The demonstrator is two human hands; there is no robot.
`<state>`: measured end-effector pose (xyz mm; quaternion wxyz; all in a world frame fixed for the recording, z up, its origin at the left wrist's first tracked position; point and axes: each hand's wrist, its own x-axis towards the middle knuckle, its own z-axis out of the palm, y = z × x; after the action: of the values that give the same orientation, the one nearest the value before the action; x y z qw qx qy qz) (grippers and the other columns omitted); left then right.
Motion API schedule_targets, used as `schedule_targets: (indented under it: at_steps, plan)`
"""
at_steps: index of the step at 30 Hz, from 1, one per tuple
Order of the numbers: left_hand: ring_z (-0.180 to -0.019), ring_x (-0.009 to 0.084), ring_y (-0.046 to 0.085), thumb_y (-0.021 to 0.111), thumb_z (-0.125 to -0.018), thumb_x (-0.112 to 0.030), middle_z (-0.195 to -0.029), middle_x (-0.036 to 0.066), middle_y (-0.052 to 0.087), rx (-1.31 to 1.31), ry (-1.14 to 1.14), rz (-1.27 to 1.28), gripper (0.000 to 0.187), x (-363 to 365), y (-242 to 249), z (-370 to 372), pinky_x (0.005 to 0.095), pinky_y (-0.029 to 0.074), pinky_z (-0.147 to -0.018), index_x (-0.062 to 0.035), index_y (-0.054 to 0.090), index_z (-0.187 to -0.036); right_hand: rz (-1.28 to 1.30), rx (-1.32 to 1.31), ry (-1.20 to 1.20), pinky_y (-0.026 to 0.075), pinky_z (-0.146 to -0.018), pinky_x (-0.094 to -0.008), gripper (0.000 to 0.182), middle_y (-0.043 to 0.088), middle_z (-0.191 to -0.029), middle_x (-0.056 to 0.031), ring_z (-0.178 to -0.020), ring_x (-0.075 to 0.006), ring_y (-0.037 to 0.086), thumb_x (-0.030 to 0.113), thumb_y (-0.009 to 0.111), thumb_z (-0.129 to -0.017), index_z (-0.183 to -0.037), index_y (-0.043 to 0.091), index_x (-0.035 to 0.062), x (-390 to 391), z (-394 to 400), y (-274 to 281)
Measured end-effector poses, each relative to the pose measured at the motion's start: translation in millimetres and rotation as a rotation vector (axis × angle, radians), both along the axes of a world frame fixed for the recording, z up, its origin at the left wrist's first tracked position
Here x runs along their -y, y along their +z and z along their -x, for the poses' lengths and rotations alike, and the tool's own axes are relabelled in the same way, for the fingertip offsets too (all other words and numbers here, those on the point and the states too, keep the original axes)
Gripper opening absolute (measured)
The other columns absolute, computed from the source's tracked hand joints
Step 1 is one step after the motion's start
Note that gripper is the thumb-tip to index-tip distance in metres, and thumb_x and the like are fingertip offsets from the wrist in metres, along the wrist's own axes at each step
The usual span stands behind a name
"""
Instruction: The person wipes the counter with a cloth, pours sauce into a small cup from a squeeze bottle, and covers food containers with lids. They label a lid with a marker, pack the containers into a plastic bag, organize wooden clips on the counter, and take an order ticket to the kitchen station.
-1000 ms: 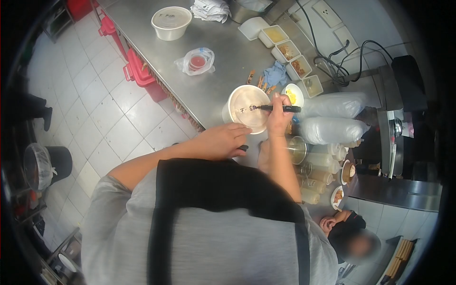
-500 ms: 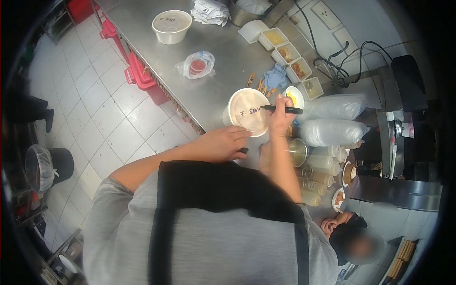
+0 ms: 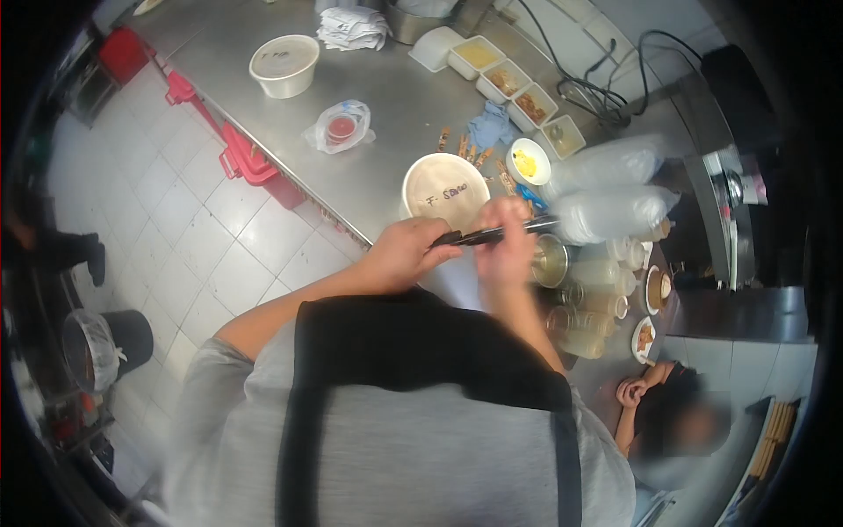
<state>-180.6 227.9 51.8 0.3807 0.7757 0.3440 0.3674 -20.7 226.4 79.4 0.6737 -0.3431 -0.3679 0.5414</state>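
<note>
In the head view, my right hand (image 3: 507, 249) is closed round a black marker (image 3: 492, 234), blurred by motion. My left hand (image 3: 407, 252) pinches a small black cap (image 3: 446, 239) at the marker's tip end; whether the two are joined is hard to tell. Just beyond both hands stands a round white tub (image 3: 445, 186) whose pale lid carries dark handwriting. Neither hand clearly touches it. A second lidded tub (image 3: 285, 66) with writing stands farther back on the steel table (image 3: 386, 114).
A bagged red cup (image 3: 341, 130), a blue cloth (image 3: 492, 126), food trays (image 3: 532, 107) and a bowl of yellow food (image 3: 529, 162) lie beyond my hands. Bottles (image 3: 593, 303) and plastic bags (image 3: 606, 213) stand at the right. Another person (image 3: 667, 413) is at the lower right.
My right hand has drawn the marker off the lid toward me. My left hand has left the tub's edge and brought the cap to the marker. More handwriting shows on the lid.
</note>
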Motion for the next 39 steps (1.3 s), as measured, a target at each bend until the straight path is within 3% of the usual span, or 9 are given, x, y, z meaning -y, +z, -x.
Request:
schedule_targets:
  at_steps: [3,11,14,19,24,28,32,34,39]
  plan:
    - [-0.071,0.0327,0.057,0.064,-0.081,-0.024,-0.075,0.014,0.058,-0.037,-0.114,0.067,0.024,5.8,-4.6,-13.6,0.038,0.045,-0.064,-0.0024,0.058,-0.089,-0.097,0.271,0.046,0.035,-0.045,-0.0221,0.022,0.047,-0.07,-0.0039,-0.054,-0.0076,0.042,0.018,0.05,-0.092,-0.073,0.043,0.0079,28.0,-5.6,-16.3]
    - [-0.064,0.0224,0.057,0.068,-0.08,-0.02,-0.073,0.011,0.059,0.008,-0.307,0.11,0.02,15.1,-5.8,-42.7,0.0314,0.045,-0.061,-0.0042,0.06,-0.09,-0.163,0.019,-0.151,0.034,-0.047,-0.024,0.017,0.043,-0.068,-0.0029,-0.051,-0.0094,0.039,0.014,0.048,-0.093,-0.078,0.044,0.0055,68.6,-55.6,5.0]
    - [-0.064,0.0222,0.057,0.067,-0.08,-0.02,-0.073,0.011,0.06,0.01,-0.391,0.011,0.02,26.3,5.9,-64.0,0.0316,0.045,-0.061,-0.0043,0.06,-0.089,-0.018,0.391,-0.15,0.035,-0.048,-0.0217,0.012,0.044,-0.068,-0.0024,-0.05,-0.0083,0.039,0.01,0.05,-0.091,-0.081,0.045,0.0042,86.9,-63.4,-18.4]
    - [-0.063,0.026,0.057,0.069,-0.078,-0.021,-0.069,0.011,0.057,-0.121,-0.498,0.008,0.021,31.1,12.8,-82.8,0.0338,0.043,-0.058,-0.0046,0.06,-0.086,0.094,0.108,-0.101,0.036,-0.046,-0.02,0.014,0.049,-0.083,-0.0037,-0.062,-0.006,0.048,0.001,0.059,-0.08,-0.087,0.048,0.0059,123.7,-94.1,3.8]
    - [-0.059,0.029,0.054,0.073,-0.073,-0.026,-0.065,0.01,0.054,-0.085,-0.72,-0.217,0.027,38.4,62.6,-105.4,0.0355,0.041,-0.053,-0.0038,0.058,-0.079,-0.137,0.912,-0.145,0.041,-0.064,-0.0262,0.022,0.053,-0.075,-0.0032,-0.073,-0.0133,0.052,0.001,0.078,-0.063,-0.066,0.056,0.0059,166.0,-128.5,61.9]
    - [-0.059,0.0263,0.054,0.077,-0.067,-0.027,-0.067,0.008,0.054,0.035,-0.762,-0.364,0.033,43.1,85.9,-126.7,0.0338,0.041,-0.053,-0.0025,0.058,-0.078,-0.286,0.932,-0.279,0.042,-0.061,-0.0281,0.022,0.053,-0.075,-0.0041,-0.071,-0.0169,0.053,0.001,0.079,-0.061,-0.065,0.057,0.0057,180.6,-128.9,81.6]
    - [-0.08,0.0245,0.06,0.075,-0.068,-0.012,-0.091,0.009,0.06,0.156,-0.516,-0.277,0.025,61.1,101.3,-155.9,0.0321,0.048,-0.069,-0.0035,0.062,-0.087,-0.412,1.126,-0.398,0.042,-0.062,-0.0266,0.021,0.053,-0.076,-0.0046,-0.071,-0.0166,0.053,0.0,0.077,-0.061,-0.065,0.057,0.0054,190.4,-185.3,105.8]
    - [-0.08,0.0235,0.061,0.072,-0.068,-0.006,-0.087,0.009,0.062,0.207,-0.225,-0.568,0.019,27.0,90.5,-147.9,0.0316,0.049,-0.07,-0.0027,0.063,-0.085,-0.33,1.085,-0.868,0.043,-0.062,-0.0266,0.02,0.054,-0.076,-0.0046,-0.07,-0.0149,0.053,0.0,0.076,-0.062,-0.066,0.056,0.0054,203.7,-229.5,114.7]
    - [-0.068,0.0202,0.062,0.064,-0.077,-0.003,-0.073,0.01,0.064,0.053,0.205,-0.499,0.004,0.1,67.8,-81.4,0.0309,0.048,-0.064,-0.0014,0.064,-0.074,0.292,1.534,-1.005,0.047,-0.068,-0.0352,0.019,0.057,-0.079,-0.0146,-0.075,-0.0277,0.059,0.005,0.072,-0.064,-0.072,0.056,-0.0011,173.5,-345.9,78.6]
